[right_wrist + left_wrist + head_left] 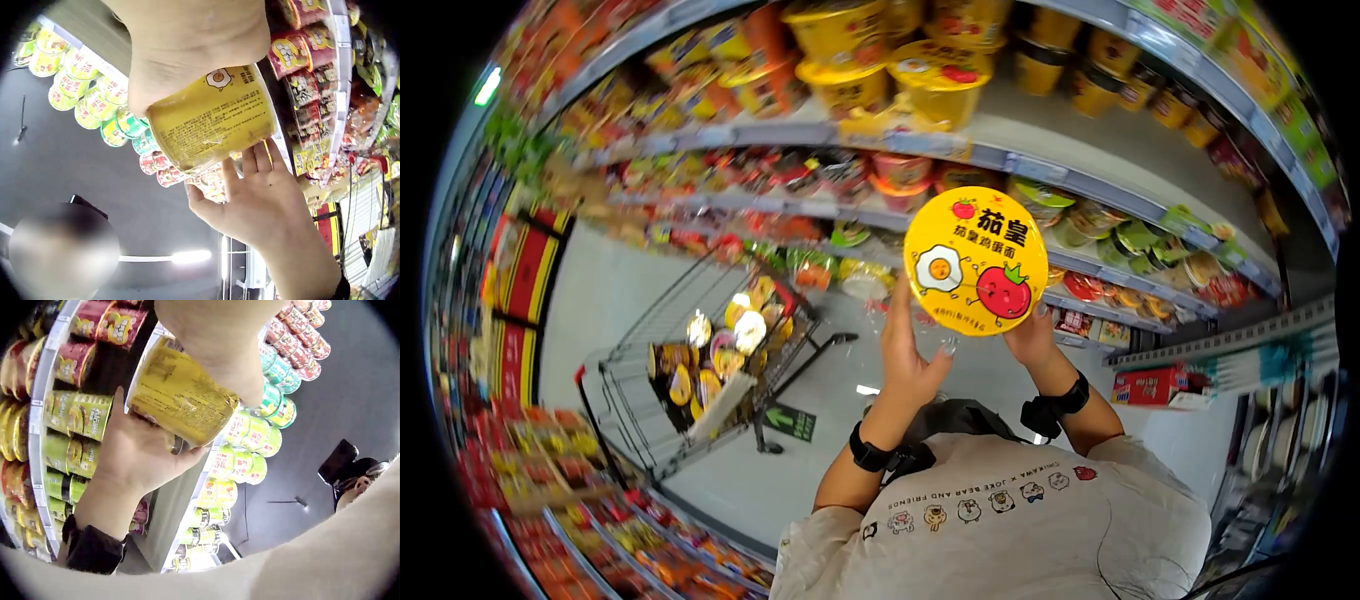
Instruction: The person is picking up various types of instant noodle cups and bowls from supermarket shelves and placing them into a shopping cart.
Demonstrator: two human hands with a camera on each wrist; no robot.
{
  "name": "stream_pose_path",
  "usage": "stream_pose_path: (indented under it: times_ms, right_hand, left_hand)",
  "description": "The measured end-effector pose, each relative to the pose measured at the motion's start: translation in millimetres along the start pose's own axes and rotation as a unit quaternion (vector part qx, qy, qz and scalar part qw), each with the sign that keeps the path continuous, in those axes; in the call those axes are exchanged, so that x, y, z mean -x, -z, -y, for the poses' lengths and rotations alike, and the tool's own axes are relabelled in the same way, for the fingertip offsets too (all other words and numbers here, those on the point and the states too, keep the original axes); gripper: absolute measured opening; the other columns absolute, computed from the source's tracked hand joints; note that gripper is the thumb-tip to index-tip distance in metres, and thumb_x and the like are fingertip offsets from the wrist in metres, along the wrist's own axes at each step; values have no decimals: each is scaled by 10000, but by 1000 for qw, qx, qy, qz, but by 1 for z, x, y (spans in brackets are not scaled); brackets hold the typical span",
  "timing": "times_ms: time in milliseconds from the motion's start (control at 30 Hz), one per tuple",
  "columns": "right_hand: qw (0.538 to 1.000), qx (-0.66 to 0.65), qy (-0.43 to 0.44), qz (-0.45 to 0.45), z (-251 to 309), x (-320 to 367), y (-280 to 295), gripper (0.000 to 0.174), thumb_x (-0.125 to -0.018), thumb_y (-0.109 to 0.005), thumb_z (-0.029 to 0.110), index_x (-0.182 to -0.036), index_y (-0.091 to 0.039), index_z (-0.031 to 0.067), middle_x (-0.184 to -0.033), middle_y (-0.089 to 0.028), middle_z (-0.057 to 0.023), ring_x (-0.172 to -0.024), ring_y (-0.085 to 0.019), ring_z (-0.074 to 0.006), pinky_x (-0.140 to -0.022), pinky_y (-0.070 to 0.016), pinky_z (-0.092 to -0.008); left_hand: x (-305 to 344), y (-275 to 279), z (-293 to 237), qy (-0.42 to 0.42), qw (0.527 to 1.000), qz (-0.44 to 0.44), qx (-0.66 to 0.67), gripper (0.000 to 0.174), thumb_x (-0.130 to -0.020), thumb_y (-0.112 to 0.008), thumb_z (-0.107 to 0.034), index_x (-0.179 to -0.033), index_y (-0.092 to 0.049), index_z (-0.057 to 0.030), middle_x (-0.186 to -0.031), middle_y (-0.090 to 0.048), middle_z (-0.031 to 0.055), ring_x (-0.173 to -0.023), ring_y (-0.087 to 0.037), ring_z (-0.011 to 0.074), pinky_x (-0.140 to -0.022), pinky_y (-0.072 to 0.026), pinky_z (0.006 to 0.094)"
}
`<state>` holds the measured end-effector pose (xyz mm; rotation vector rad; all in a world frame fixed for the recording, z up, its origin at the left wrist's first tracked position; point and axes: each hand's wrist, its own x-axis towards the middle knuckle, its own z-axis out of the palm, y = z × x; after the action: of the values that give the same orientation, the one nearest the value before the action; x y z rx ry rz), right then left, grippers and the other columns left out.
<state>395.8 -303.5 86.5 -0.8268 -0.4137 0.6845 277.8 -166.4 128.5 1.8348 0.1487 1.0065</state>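
Both hands hold a yellow instant noodle cup (975, 258) in front of the chest. Its round lid faces the head camera and carries an egg and a tomato drawing with dark Chinese lettering. My left hand (912, 355) is at the cup's left side, fingers along the wall and thumb near the lower rim. On the other side my right hand (1032, 338) grips it, its fingers mostly hidden behind the cup. The right wrist view shows printed small text on the cup's wall (215, 128), with the left hand (259, 194) against it.
Shelves ahead hold similar yellow noodle tubs (940, 80), with red and green packs lower down. A shopping cart (700, 370) with several food packs stands on the floor to the left. A red box (1160, 387) sits on a rack at right.
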Motion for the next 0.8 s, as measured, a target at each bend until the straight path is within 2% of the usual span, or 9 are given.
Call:
stream_pose_path:
  times_ms: [133,167,367,400,433,533,567,667,800]
  right_hand:
    - [999,9,-46,24,-29,-1,-47,592,-882,-395,482,-1327,-347,94,-1327,-431,-65,-1218,-411,-230,-1001,-337,-393]
    - [998,-4,-29,48,-44,-3,-59,556,-900,-356,448,-1319,-357,83,-1323,-434,-77,-1216,-411,-232,-1007,-330,-394]
    - [976,10,-113,188,-144,-5,-165,553,-899,-384,421,-1309,-362,51,-1321,-433,-83,-1217,-407,-207,-1027,-299,-377]
    - [969,14,-124,214,-165,0,-183,547,-898,-393,412,-1308,-364,50,-1321,-433,-82,-1215,-409,-203,-1028,-298,-373]
    - [964,39,-153,214,-182,8,-201,521,-900,-410,381,-1301,-374,50,-1313,-440,-69,-1211,-405,-183,-1037,-275,-355]
    - [927,93,-241,271,-221,30,-255,567,-912,-405,308,-1384,-210,61,-1340,-377,-56,-1217,-367,-149,-1018,-266,-314]
    - [929,91,-231,274,-248,36,-262,539,-918,-389,292,-1380,-224,69,-1329,-388,-49,-1194,-384,-144,-986,-295,-303]
    - [896,82,-332,284,-279,58,-299,522,-911,-391,280,-1368,-252,70,-1314,-408,-47,-1195,-385,-149,-984,-299,-305]
    - [877,66,-360,312,-299,77,-336,481,-896,-392,256,-1331,-325,61,-1313,-425,-53,-1226,-371,-158,-1032,-257,-333]
  left_hand:
    - [26,53,-10,41,999,-23,-10,706,-785,-540,-268,-1328,-257,82,-1307,-382,266,-1233,-372,373,-1023,-267,417]
    - [34,70,-13,52,998,-36,-27,669,-789,-527,-223,-1329,-264,72,-1315,-377,257,-1232,-374,372,-1021,-275,407]
    - [98,197,-25,149,971,-166,-80,637,-774,-534,-131,-1323,-274,61,-1241,-458,264,-1164,-460,357,-975,-346,390]
    - [108,216,-28,160,955,-208,-139,623,-779,-557,-141,-1306,-294,59,-1147,-523,268,-1082,-520,374,-903,-408,397]
    - [118,237,-34,179,944,-207,-186,608,-782,-567,-159,-1290,-314,58,-1096,-547,265,-1024,-545,381,-859,-431,401]
    - [140,301,-50,276,907,-186,-258,582,-781,-588,-194,-1252,-355,56,-994,-587,253,-893,-585,394,-764,-464,411]
    - [148,321,-52,315,893,-177,-268,576,-780,-593,-203,-1241,-365,55,-968,-596,249,-857,-592,397,-739,-470,413]
    - [169,368,-54,348,875,-170,-290,589,-772,-607,-220,-1237,-370,54,-931,-608,239,-795,-606,390,-721,-476,416]
    - [190,407,-54,333,869,-179,-319,620,-764,-623,-240,-1241,-371,66,-974,-597,234,-881,-594,379,-760,-470,398]
